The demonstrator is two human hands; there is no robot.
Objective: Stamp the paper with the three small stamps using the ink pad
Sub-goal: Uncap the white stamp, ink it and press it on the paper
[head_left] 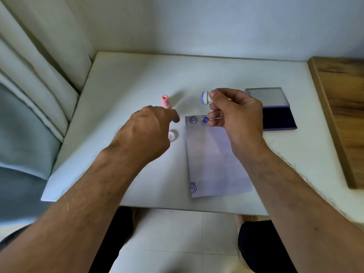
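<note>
A sheet of paper [212, 158] lies on the white table [122, 79], bearing two round marks and a purple heart mark [205, 119]. My right hand [236, 113] hovers over the paper's top edge, fingers closed on a small white stamp [205, 97] whose inked face points left. My left hand [149, 133] floats left of the paper, fingers loosely curled, holding nothing. A pink stamp [165, 101] stands just beyond it. Under its fingers a white stamp [173, 135] lies on the table. The open ink pad [275, 115] sits at the right.
A wooden board [342, 115] borders the table on the right. Curtains [35, 66] hang at the left, and a wall runs behind the table. My knees show below the table's front edge.
</note>
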